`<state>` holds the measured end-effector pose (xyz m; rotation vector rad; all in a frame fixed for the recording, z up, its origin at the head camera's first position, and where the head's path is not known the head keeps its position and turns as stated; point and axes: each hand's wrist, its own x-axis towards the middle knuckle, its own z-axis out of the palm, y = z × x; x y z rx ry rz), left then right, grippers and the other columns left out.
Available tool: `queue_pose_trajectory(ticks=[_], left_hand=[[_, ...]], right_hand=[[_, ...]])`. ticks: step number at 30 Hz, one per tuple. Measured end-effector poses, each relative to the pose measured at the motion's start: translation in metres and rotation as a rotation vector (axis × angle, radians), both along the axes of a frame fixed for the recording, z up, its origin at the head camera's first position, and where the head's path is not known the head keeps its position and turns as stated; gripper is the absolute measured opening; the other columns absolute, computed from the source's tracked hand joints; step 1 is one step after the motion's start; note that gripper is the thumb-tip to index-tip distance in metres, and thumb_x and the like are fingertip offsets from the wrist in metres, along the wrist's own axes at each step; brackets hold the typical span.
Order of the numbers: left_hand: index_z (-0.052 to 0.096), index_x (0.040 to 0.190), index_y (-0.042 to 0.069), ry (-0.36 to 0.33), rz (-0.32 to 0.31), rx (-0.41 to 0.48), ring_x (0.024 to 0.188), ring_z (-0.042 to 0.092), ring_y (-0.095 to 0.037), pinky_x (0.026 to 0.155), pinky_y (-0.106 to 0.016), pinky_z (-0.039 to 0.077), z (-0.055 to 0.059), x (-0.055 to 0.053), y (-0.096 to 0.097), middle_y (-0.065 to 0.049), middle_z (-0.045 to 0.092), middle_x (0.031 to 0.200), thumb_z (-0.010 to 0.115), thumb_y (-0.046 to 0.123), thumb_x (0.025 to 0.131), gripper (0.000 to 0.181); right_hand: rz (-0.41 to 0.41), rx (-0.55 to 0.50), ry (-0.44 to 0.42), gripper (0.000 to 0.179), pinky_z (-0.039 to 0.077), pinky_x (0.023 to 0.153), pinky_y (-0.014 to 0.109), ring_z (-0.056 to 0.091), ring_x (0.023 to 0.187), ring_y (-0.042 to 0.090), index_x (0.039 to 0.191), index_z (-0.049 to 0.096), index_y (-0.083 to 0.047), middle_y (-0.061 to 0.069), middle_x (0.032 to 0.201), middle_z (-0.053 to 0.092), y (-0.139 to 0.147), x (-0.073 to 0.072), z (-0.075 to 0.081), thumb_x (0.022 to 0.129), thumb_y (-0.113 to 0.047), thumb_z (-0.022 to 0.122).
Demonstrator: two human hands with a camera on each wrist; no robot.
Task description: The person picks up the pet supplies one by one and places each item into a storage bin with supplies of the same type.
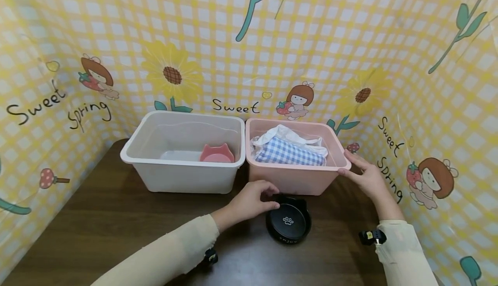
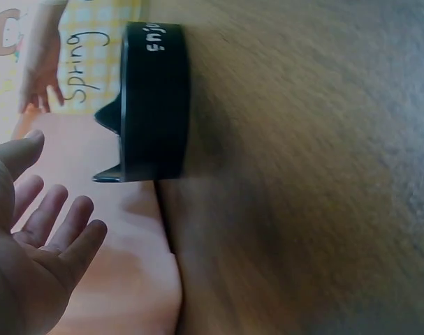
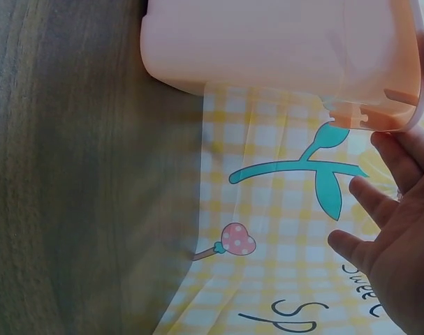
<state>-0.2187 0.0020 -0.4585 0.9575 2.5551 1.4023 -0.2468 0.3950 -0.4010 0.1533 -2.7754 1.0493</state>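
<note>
A black pet bowl with cat ears and a white paw print stands on the table. My left hand is at its left rim, thumb and fingers apart. In the left wrist view a small gap shows between this hand and the bowl. My right hand touches the right corner of a pink bin, thumb near the front rim and fingers along the side. The right wrist view shows its fingers spread, mostly straight. A blue-and-white checked cloth item with white fabric lies inside the bin.
A white bin stands left of the pink one, with a pink cat-eared bowl inside. Both bins stand on a dark wooden table, against a yellow checked curtain that encloses the back and sides.
</note>
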Motion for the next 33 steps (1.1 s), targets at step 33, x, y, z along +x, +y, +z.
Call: queue_pose_trajectory(ticks=[33], left_hand=[[0.075, 0.100, 0.009, -0.055, 0.143, -0.078, 0.088, 0.067, -0.010, 0.079, -0.027, 0.055, -0.034, -0.024, 0.033, 0.003, 0.073, 0.092, 0.080, 0.019, 0.090, 0.014]], right_hand=[[-0.005, -0.022, 0.014, 0.073, 0.024, 0.115, 0.071, 0.031, 0.150, 0.042, 0.154, 0.045, -0.027, 0.010, 0.162, 0.037, -0.002, 0.000, -0.003, 0.091, -0.045, 0.077]])
